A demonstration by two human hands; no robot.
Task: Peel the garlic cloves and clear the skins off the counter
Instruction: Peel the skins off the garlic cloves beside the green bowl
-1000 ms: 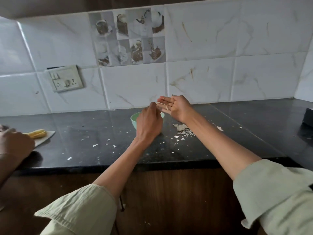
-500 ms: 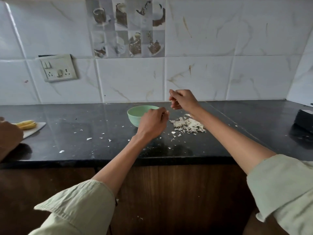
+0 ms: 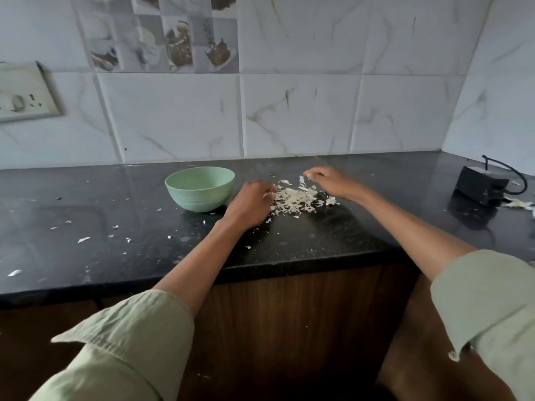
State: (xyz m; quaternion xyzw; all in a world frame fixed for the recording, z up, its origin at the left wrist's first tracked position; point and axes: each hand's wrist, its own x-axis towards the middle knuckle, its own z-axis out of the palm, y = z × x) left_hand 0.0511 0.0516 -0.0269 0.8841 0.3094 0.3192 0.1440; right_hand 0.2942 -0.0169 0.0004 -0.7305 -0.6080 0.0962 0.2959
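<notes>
The black tabletop [image 3: 318,244] runs along a tiled wall and carries everything the task concerns. A second ago both hands were raised above it, the right one palm-up with flat fingers and the left pinched next to it over the bowl; half a second ago they were dropping toward the heap. Now both are down at the surface, which suggests the peeling is done and the clearing has begun.

The green bowl [image 3: 199,189] stands near the back of the tabletop, just left of the hands; its inside cannot be seen well enough to tell whether cloves lie in it.

The left hand [image 3: 250,205] rests knuckles-up at the near-left edge of the pile, its fingers curled down into the skins, apparently raking or gathering them. Whether it actually holds any cannot be told. The right hand [image 3: 328,180] reaches over the far side of the pile, fingers bent with the tips together; it seems to pinch a flake, though blur leaves that uncertain.

The garlic skins [image 3: 298,198] lie heaped between the two hands, just right of the bowl. Loose flakes [image 3: 84,239] are scattered well to the left, so a second sweep will probably be needed there.

A black adapter [image 3: 482,188] with its cord sits far right.
</notes>
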